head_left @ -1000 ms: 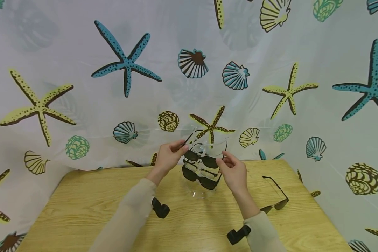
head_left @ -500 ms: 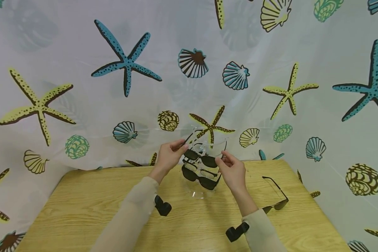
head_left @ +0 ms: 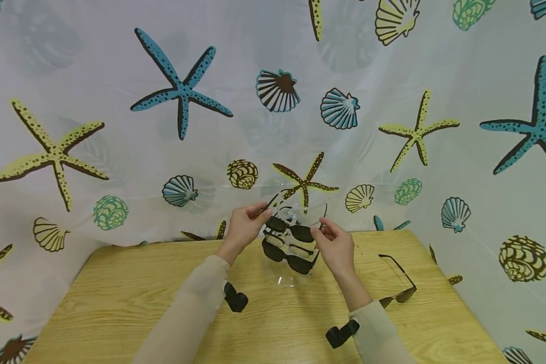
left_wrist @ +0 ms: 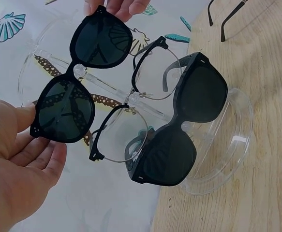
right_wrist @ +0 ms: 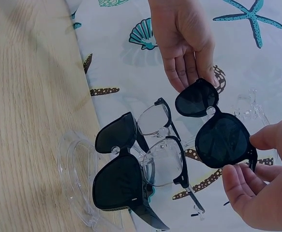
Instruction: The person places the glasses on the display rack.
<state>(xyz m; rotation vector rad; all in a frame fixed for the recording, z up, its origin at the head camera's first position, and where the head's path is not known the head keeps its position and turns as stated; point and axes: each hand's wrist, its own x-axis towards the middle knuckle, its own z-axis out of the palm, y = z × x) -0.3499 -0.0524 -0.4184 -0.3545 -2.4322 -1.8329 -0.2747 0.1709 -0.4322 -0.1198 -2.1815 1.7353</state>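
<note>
Black-rimmed dark sunglasses [head_left: 302,233] sit at an upper level of a clear plastic eyewear stand [left_wrist: 244,121], with the nosepiece right at a clear knob. My left hand [head_left: 243,225] pinches their left end by the hinge, thumb against the frame. At the other end, my right hand [right_wrist: 271,188] pinches the right hinge between thumb and fingers. Just below hang half-rim glasses [right_wrist: 184,176] with clear lenses and black brows. Larger dark sunglasses [left_wrist: 203,92] rest beneath those, nearest the stand's round base.
Another pair of sunglasses [head_left: 406,296] lies on the wooden table [head_left: 132,288] to the right, one temple stretched toward the back; my right forearm partly covers it. A white curtain [head_left: 245,131] printed with starfish and shells hangs behind and beside the table.
Both hands keep their grip on the upper sunglasses. The right hand and those sunglasses have shifted very slightly left; the other eyewear stays put.
</note>
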